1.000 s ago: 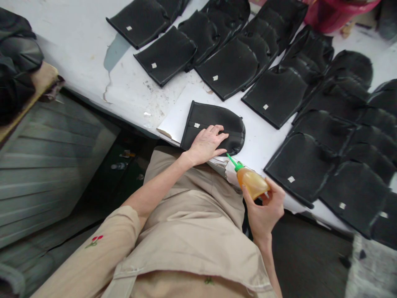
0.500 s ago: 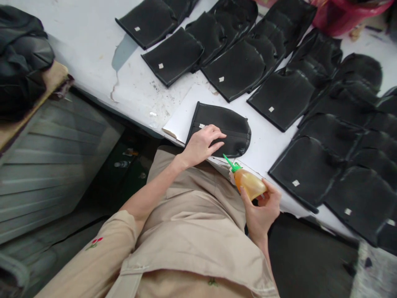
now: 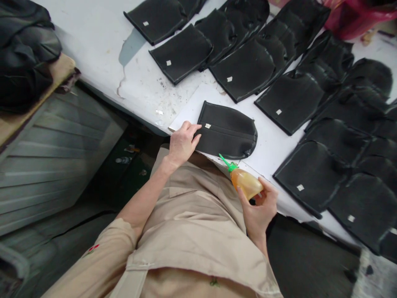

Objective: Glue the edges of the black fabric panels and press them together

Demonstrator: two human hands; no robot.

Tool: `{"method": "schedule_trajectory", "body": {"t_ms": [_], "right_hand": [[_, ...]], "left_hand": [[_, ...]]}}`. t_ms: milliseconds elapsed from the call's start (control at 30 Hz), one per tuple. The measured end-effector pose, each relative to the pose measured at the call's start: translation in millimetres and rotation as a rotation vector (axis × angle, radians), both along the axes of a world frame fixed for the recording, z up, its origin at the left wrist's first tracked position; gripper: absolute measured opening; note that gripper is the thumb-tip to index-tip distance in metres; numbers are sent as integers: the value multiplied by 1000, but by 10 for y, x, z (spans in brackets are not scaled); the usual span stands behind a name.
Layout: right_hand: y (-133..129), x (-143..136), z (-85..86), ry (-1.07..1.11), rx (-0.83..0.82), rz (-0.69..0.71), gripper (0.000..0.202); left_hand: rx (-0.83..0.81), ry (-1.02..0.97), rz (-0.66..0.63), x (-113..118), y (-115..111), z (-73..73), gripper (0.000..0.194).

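A flat black piece of leather-like material (image 3: 228, 138), rounded at its right end and with a seam along its middle, lies on a white board. A small pale label (image 3: 207, 126) sticks to it. At its left edge is my left hand (image 3: 181, 142), fingertips and thumb apart and touching the piece from above. My right hand (image 3: 260, 205) is closed around a translucent squeeze bottle (image 3: 247, 183) of amber liquid. The bottle's green nozzle (image 3: 228, 163) points up and left, close to the piece's lower edge.
Overlapping rows of similar black pieces (image 3: 293, 97) cover the back and right of the white table (image 3: 93, 45). A red plastic container (image 3: 356, 20) stands at the top right. Black material (image 3: 25, 54) is heaped on a wooden-edged surface at the left.
My left hand has slid left from the middle of the black piece to its left edge, uncovering the seam and label. The bottle stays in my right hand, barely moved. The view has shifted slightly.
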State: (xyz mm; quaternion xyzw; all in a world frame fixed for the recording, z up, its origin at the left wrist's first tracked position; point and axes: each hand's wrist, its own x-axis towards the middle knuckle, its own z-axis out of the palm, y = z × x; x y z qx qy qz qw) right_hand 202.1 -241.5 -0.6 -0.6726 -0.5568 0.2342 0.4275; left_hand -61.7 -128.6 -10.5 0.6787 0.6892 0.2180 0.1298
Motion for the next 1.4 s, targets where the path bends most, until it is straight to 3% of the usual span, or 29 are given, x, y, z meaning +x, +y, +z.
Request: {"method": "schedule_trajectory", "body": {"t_ms": [333,867,1400], "right_hand": [[99,-154,2,14,-4,67,55],[255,-389,-28,49,-2,201,52],[395,-539,-70,76,-25,245,55]], "left_hand": [[3,-137,38,-46,32,0,26],[29,-371,73,-131,86,-168,23],[-26,-445,115,-160,151,-191,21]]}}
